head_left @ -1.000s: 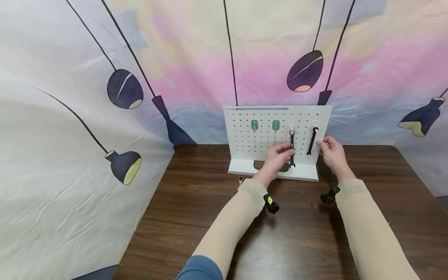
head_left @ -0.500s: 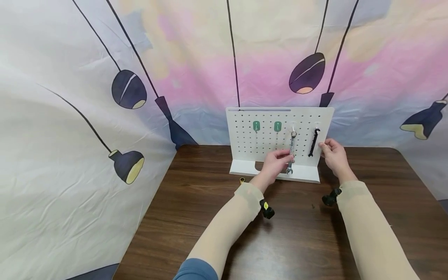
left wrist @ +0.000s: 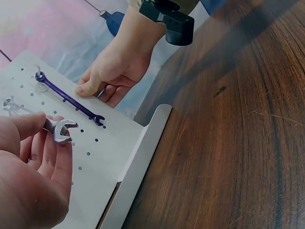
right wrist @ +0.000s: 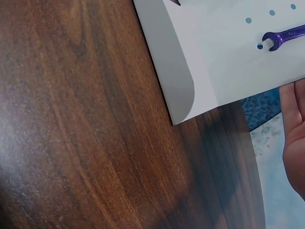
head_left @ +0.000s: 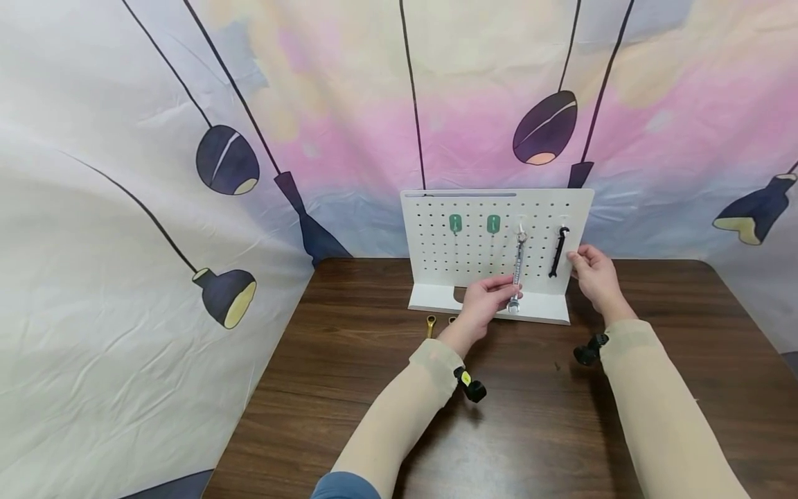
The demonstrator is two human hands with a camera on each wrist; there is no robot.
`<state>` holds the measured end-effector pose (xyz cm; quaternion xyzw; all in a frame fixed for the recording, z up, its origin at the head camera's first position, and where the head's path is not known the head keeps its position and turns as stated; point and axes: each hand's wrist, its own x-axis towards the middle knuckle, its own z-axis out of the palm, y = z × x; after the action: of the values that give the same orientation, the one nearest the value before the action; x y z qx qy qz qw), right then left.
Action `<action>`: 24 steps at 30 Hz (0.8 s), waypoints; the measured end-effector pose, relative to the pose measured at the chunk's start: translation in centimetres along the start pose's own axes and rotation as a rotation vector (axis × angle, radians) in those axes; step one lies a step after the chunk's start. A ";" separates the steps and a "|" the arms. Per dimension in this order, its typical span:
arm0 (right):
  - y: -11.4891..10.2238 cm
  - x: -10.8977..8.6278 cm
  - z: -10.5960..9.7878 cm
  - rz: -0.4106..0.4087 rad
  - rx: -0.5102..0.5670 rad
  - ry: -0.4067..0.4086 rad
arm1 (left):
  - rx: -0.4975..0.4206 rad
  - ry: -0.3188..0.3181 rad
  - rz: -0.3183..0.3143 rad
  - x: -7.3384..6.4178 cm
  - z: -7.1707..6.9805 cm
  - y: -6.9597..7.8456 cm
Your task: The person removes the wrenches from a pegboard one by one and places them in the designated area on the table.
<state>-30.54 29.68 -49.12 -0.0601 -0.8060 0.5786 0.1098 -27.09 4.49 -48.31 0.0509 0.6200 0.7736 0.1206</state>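
Observation:
My left hand (head_left: 480,305) pinches a silver wrench (head_left: 518,263) near its lower, open-jawed end. The wrench's upper ring end is at a hook on the white pegboard (head_left: 430,256), and its lower end leans out from the board. In the left wrist view, thumb and fingers close on the shank just behind the open end (left wrist: 63,131). My right hand (head_left: 597,281) grips the board's right edge, thumb on the front and the other fingers behind. Between the hands, a dark purple wrench (left wrist: 69,98) hangs from another hook.
Two green-backed hooks (head_left: 456,222) are on the board's left half. A gold wrench (head_left: 431,324) lies on the brown wooden table (head_left: 530,416), with another ring end beside it, partly hidden by my left wrist. A patterned cloth (head_left: 349,104) hangs behind.
My left hand has slid down and slightly left with the silver wrench's lower end, which now tilts leftward and shows a brighter face. The right hand stays at the board's edge.

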 end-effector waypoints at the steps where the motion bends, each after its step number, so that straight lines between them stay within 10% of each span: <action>1: 0.0 0.0 0.0 -0.002 0.000 -0.001 | 0.001 -0.001 0.001 0.0 -0.1 0.0; 24: 0.2 0.0 0.0 -0.013 0.035 0.022 | 0.027 -0.052 -0.010 0.1 0.1 1.3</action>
<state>-30.51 29.74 -49.35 -0.0595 -0.7947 0.5913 0.1235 -27.30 4.35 -47.07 0.0697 0.6271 0.7631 0.1398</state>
